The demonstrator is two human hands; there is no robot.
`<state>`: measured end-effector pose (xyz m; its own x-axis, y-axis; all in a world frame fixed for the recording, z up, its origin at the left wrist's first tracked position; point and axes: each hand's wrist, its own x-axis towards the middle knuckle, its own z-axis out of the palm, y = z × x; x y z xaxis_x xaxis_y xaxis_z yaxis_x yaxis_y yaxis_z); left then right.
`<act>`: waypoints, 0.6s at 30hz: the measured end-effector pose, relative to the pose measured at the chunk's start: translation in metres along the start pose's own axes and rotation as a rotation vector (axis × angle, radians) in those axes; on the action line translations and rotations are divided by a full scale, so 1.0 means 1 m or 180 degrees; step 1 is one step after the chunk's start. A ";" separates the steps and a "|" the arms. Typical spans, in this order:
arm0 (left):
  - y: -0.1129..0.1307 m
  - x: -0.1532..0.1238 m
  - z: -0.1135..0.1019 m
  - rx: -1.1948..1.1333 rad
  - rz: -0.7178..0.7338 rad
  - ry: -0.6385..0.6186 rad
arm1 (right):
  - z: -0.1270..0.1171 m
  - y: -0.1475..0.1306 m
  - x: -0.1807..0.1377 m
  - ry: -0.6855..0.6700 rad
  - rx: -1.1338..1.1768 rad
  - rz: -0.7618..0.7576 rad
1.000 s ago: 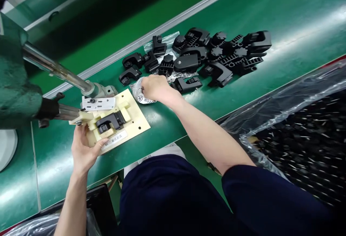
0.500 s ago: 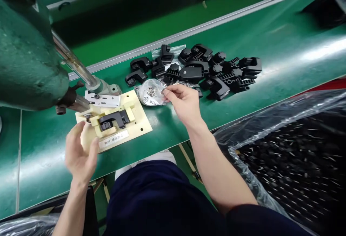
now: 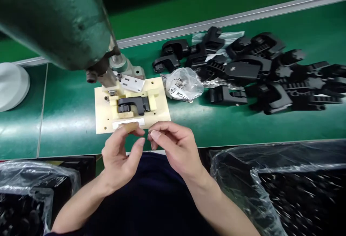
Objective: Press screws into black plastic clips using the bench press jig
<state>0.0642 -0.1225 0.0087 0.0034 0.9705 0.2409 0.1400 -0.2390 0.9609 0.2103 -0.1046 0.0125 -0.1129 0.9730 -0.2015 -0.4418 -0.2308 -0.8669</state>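
My left hand (image 3: 121, 153) is in front of the cream fixture plate (image 3: 162, 115), its thumb and fingers curved apart with nothing between them. Close beside it, my right hand (image 3: 175, 144) pinches something small and dark at its fingertips, too small to name. A black plastic hook-shaped part (image 3: 137, 102) lies in the cream holder blocks on the plate. Over the plate's back left corner hangs the green press head (image 3: 65, 23). A clear plastic bag (image 3: 186, 84) with small metal pieces in it rests to the plate's right.
Many black plastic parts (image 3: 243, 70) lie heaped on the green bench (image 3: 194, 126) to the right. Plastic-lined bins stand below the bench edge, one at the right (image 3: 238, 167) and one at the left (image 3: 35, 174). A white round object (image 3: 12, 86) sits far left.
My right hand has left the plastic bag and come to the front of the fixture. My left hand has moved right, close to it. The view has shifted left.
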 end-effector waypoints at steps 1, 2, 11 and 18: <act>0.000 0.000 0.001 -0.0022 -0.0087 0.0002 | 0.004 0.003 -0.002 0.0001 -0.0068 -0.0015; 0.000 0.001 0.003 -0.0053 -0.0166 0.0028 | 0.007 0.005 -0.003 0.0013 -0.0124 -0.0029; 0.002 0.004 0.006 -0.0518 -0.0718 0.0315 | 0.015 0.012 -0.007 0.0272 -0.0990 -0.0262; 0.004 0.008 -0.002 -0.1539 -0.1517 0.0293 | 0.014 0.022 -0.006 -0.0098 0.0007 0.0189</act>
<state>0.0630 -0.1160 0.0143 -0.0360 0.9717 -0.2334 -0.3527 0.2061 0.9128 0.1886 -0.1153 0.0010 -0.1663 0.9569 -0.2383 -0.4355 -0.2881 -0.8529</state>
